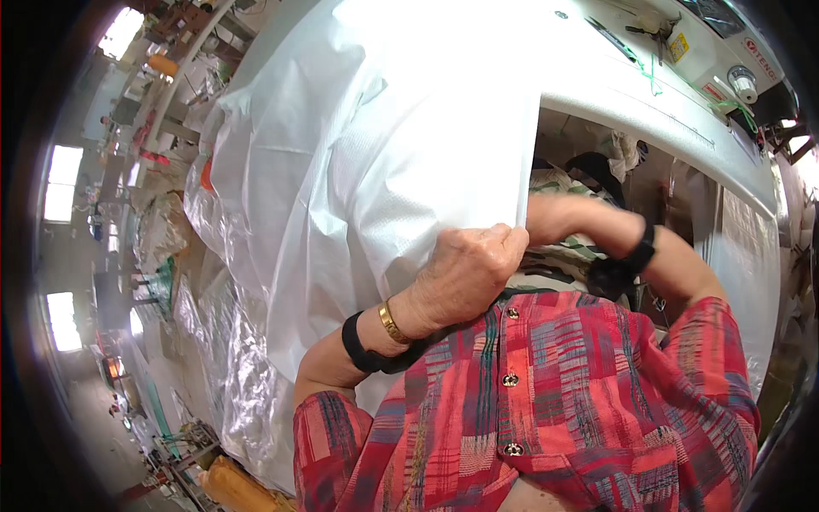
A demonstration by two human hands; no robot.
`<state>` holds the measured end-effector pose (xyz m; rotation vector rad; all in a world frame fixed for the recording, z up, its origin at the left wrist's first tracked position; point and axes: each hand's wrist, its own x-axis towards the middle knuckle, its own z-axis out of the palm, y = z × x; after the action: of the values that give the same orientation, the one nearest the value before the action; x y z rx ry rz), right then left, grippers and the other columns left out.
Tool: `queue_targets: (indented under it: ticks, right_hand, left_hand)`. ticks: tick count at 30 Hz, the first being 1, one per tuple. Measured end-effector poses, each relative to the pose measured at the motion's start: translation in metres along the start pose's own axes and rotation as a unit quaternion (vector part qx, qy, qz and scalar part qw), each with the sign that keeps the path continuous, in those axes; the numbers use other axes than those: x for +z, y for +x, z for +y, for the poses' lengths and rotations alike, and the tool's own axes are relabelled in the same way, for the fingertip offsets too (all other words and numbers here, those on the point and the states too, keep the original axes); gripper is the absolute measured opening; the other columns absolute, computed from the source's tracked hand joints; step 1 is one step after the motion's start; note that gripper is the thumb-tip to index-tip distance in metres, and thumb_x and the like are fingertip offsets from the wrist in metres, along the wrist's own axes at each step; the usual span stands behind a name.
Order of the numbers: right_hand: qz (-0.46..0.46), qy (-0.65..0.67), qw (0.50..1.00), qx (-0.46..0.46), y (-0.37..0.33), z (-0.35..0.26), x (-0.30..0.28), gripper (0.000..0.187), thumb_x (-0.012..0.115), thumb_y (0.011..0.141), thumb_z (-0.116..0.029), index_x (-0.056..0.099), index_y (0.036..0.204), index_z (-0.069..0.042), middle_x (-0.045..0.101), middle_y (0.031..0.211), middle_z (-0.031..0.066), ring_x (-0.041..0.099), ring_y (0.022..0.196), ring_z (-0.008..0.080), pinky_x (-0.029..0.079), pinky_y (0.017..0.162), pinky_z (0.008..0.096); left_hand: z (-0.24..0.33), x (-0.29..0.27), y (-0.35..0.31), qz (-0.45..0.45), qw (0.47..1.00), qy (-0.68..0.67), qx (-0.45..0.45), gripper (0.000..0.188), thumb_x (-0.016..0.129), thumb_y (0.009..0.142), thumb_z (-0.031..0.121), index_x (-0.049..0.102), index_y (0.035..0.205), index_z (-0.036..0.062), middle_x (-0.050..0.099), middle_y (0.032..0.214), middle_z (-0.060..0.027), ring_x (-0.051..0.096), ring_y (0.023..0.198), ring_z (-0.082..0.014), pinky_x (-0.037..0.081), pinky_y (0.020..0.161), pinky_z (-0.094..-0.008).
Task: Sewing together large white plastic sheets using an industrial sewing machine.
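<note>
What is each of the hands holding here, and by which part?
The left hand pinches the white woven fabric sheet at its lower right edge. The right hand meets the same edge, but its fingers are hidden, so its grip cannot be confirmed.

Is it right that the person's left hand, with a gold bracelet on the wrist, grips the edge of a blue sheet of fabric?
Not quite. The sheet is white, not blue. The head view shows the left hand, with the gold bracelet on the wrist, closed on the edge of this white fabric.
</note>
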<state>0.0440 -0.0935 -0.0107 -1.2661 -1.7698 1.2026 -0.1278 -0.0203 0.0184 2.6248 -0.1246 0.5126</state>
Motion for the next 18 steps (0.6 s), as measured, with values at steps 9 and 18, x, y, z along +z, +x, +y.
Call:
queue_targets:
  ticks: [9, 18]
  right_hand:
    - [0.276, -0.458, 0.790, 0.300, 0.014, -0.025, -0.165, 0.035, 0.052, 0.094, -0.022, 0.068, 0.080, 0.006, 0.067, 0.065, 0.0145, 0.068, 0.062, 0.0250, 0.055, 0.067, 0.0391]
    - [0.348, -0.558, 0.665, 0.354, 0.046, 0.026, -0.213, 0.020, 0.060, 0.083, -0.010, 0.072, 0.093, 0.002, 0.071, 0.095, 0.0223, 0.070, 0.090, 0.0359, 0.056, 0.077, 0.0441]
  left_hand:
    - [0.015, -0.002, 0.012, 0.009, 0.953, -0.272, -0.135, 0.020, 0.062, 0.092, 0.010, 0.055, 0.075, 0.0019, 0.056, 0.061, -0.0022, 0.055, 0.051, -0.0118, 0.040, 0.046, -0.0263]
    - [0.027, -0.002, 0.029, -0.027, 0.837, -0.505, -0.211, 0.020, 0.060, 0.095, 0.010, 0.056, 0.078, 0.0005, 0.053, 0.058, 0.0045, 0.048, 0.049, 0.0002, 0.035, 0.045, -0.0177]
